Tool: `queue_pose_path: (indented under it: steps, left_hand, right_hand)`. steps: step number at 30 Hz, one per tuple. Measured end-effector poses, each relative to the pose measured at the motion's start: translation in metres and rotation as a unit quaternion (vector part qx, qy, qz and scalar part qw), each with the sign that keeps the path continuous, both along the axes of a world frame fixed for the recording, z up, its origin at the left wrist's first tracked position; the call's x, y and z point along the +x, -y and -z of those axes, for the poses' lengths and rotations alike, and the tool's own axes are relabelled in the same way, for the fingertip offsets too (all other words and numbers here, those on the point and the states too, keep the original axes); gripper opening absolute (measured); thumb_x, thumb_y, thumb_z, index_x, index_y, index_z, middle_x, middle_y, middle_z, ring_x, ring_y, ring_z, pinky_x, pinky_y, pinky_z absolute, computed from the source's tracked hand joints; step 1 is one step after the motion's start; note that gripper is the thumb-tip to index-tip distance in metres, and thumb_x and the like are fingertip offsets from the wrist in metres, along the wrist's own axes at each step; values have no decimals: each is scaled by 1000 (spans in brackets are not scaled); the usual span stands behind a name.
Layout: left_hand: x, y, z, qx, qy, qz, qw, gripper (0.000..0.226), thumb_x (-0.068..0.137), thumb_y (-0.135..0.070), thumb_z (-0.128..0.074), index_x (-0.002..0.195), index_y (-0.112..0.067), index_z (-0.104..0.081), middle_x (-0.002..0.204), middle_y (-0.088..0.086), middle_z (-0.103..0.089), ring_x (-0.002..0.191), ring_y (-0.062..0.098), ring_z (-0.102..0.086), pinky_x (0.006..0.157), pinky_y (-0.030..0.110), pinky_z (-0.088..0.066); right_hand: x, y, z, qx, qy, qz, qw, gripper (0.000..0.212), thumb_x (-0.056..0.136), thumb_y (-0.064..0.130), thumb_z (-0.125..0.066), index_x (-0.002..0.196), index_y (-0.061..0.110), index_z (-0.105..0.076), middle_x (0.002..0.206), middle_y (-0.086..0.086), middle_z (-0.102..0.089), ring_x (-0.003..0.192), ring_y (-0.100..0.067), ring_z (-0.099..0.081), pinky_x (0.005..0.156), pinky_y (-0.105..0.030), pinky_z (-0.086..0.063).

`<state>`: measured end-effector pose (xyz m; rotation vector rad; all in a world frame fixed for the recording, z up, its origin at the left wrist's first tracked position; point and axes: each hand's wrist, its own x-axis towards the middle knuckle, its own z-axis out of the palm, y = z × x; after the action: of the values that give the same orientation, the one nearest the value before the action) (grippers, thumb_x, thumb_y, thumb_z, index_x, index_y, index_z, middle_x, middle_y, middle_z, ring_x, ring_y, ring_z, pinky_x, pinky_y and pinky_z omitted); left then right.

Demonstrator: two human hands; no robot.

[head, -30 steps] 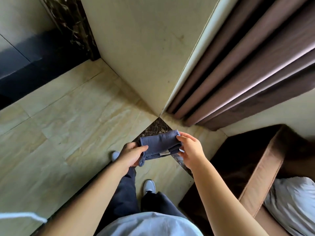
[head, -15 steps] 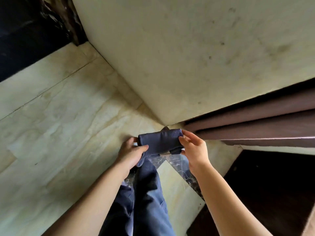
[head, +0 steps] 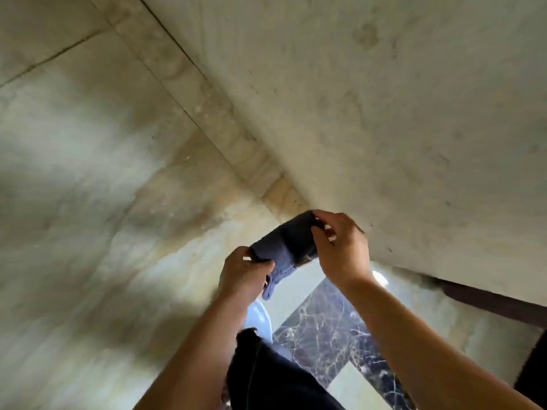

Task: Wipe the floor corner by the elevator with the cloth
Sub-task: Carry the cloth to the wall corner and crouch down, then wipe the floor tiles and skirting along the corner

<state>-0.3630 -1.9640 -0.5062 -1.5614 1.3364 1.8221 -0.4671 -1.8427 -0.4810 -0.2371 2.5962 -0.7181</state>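
Head view: folded dark blue cloth (head: pixel 285 247) held up in the air between both hands, clear of the floor, just in front of the lower edge of the pale wall (head: pixel 384 113). Left hand (head: pixel 244 273) closed on the cloth's lower left end, thumb over the top of the fold, a loose flap hanging down past the fingers. Right hand (head: pixel 340 247) pinching the upper right end, thumb and fingertips curled onto the fabric, remaining fingers slightly spread. Both forearms bare, reaching up from the bottom of the frame, well apart at the elbows.

Behind the cloth, wall meeting beige marble floor (head: pixel 103 202) along a straight seam running diagonally from upper left down to the hands. A narrow border strip (head: pixel 207 113) lying along that seam. Wide bare floor to the left of the hands. Below the right hand, a dark veined marble inlay (head: pixel 325 329) set into the floor, with a dark brown frame edge (head: pixel 488 303) closing the space at lower right. Dark trouser leg (head: pixel 266 374) and a pale shoe tip (head: pixel 259 318) directly beneath the left hand. Picture blurred throughout.
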Motion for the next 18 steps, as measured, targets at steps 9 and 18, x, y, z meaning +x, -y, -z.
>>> queue_pose_path:
  steps: [9,18]
  left_hand:
    - [-10,-4,162,-132,-39,113,984,21,75,-23,-69,87,-13,-56,82,17,-71,81,39,-68,75,50,-55]
    - [-3,-2,145,-365,-44,259,893,51,88,-33,-62,129,-8,-46,137,15,-46,124,36,-49,94,41,-43]
  right_hand:
    - [5,-7,150,51,-163,-100,980,45,77,-2,-65,119,12,-69,115,-12,-64,94,-36,-65,76,-42,-57]
    - [26,4,172,130,-227,-292,920,51,85,43,-58,132,26,-59,144,-19,-47,133,-46,-37,106,-57,-34]
